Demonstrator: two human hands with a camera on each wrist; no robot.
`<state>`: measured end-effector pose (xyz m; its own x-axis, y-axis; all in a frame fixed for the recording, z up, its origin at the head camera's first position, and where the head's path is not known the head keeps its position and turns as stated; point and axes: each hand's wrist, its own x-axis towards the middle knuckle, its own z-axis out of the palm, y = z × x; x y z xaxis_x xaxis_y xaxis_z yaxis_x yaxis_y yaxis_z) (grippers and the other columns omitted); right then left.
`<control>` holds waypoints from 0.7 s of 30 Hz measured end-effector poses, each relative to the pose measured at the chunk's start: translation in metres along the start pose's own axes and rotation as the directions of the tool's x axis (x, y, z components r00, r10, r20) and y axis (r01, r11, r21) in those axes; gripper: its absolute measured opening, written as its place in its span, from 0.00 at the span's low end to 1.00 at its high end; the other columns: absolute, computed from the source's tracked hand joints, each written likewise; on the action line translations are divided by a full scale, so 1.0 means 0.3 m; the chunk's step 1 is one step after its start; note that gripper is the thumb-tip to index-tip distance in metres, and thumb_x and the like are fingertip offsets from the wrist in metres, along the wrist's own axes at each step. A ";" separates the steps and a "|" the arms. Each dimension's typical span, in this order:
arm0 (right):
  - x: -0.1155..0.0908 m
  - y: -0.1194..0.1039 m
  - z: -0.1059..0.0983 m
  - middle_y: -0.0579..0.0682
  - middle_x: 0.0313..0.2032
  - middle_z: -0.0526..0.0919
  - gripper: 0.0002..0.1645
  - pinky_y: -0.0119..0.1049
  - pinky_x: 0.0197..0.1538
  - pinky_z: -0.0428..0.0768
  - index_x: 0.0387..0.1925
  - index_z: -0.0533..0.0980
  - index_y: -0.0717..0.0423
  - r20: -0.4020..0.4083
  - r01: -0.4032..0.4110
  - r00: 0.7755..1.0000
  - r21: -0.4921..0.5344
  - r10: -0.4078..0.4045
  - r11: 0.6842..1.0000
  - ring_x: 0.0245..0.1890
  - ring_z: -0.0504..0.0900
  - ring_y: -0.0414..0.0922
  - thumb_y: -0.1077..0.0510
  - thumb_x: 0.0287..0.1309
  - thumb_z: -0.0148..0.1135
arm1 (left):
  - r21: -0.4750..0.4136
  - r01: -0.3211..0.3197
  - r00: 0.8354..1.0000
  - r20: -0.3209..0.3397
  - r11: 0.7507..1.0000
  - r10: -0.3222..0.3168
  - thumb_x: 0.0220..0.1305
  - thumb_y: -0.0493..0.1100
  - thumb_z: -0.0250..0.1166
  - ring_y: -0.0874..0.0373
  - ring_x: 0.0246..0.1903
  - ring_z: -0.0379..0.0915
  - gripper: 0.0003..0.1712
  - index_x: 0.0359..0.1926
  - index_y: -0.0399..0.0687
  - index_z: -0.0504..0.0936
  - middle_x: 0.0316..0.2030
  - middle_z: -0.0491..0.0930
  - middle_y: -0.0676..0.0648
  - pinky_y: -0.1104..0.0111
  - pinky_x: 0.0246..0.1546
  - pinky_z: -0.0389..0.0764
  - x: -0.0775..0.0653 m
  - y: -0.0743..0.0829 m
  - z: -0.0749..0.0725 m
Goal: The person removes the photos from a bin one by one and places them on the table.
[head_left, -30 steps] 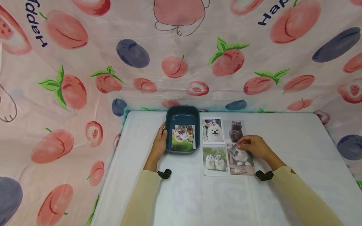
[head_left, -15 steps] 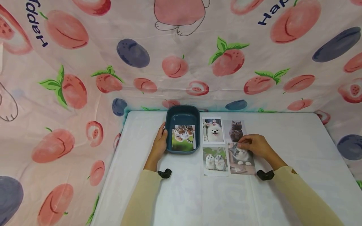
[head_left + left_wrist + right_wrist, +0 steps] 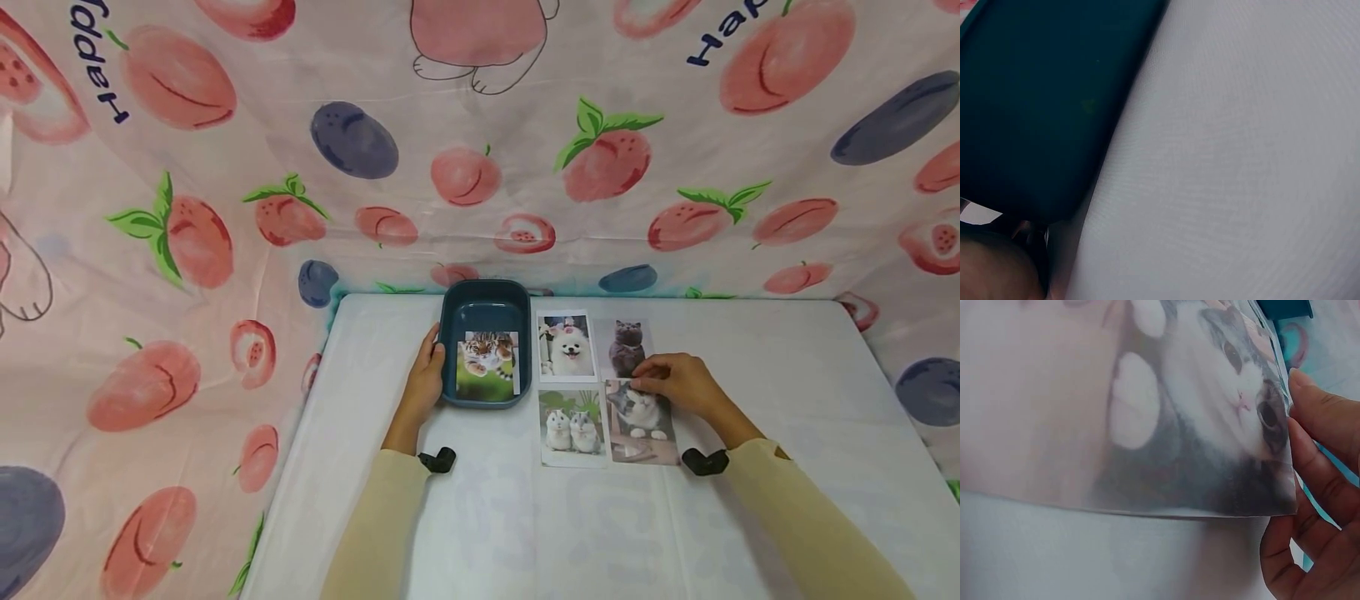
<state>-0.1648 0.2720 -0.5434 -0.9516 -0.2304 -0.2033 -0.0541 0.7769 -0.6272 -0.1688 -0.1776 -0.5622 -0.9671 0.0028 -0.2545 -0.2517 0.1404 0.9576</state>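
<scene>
At the left side of a dark teal rectangular tray (image 3: 486, 293), my left hand (image 3: 424, 382) grips its wall, thumb near the rim. In the tray lies a tiger cub photo card (image 3: 483, 375). My right hand (image 3: 684, 387) pinches the far edge of a photo card of a grey and white cat (image 3: 641, 442). In the right wrist view that cat card (image 3: 1210, 425) fills the upper part, with the thumb (image 3: 1322, 400) and curled fingers at its edge. Beyond it lies a grey cat photo card (image 3: 626, 346), partly behind my fingers.
Left of these two cards lie a white dog photo card (image 3: 567, 348) and a photo card of two hamsters (image 3: 572, 429). All rest on a white-covered table (image 3: 495, 525). A fruit-print cloth (image 3: 465, 108) rises behind the table and at its sides.
My right hand and the cat card have shifted very slightly right and away from me. The left hand and the tray stay in place.
</scene>
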 end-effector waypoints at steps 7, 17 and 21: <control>0.003 -0.004 0.005 0.46 0.34 0.89 0.15 0.39 0.41 0.79 0.42 0.87 0.51 0.003 -0.005 1.000 0.004 0.005 1.000 0.36 0.83 0.43 0.45 0.61 0.73 | 0.005 0.037 0.999 0.024 0.999 -0.037 0.84 0.54 0.40 0.49 0.80 0.42 0.30 0.81 0.71 0.49 0.81 0.48 0.48 0.48 0.79 0.48 -0.006 0.026 -0.002; 0.041 -0.021 -0.002 0.48 0.36 0.89 0.15 0.37 0.39 0.80 0.43 0.86 0.51 -0.036 0.008 0.999 0.004 -0.008 1.000 0.38 0.84 0.46 0.46 0.61 0.73 | 0.006 0.043 0.999 0.033 0.999 -0.043 0.84 0.50 0.41 0.47 0.80 0.45 0.30 0.82 0.63 0.50 0.81 0.50 0.45 0.48 0.78 0.52 -0.062 0.122 0.003; 0.084 -0.070 -0.009 0.50 0.38 0.89 0.15 0.39 0.41 0.81 0.45 0.86 0.51 -0.031 0.015 0.999 0.038 -0.014 0.999 0.40 0.84 0.47 0.46 0.63 0.71 | 0.008 0.042 0.999 0.030 0.999 -0.042 0.84 0.50 0.41 0.47 0.80 0.45 0.31 0.82 0.62 0.49 0.81 0.49 0.44 0.48 0.78 0.51 -0.061 0.119 -0.001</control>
<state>-0.1885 0.2515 -0.5333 -0.9598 -0.2229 -0.1709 -0.0570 0.7504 -0.6585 -0.1601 -0.1730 -0.5232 -0.9541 0.0266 -0.2982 -0.2913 0.1481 0.9451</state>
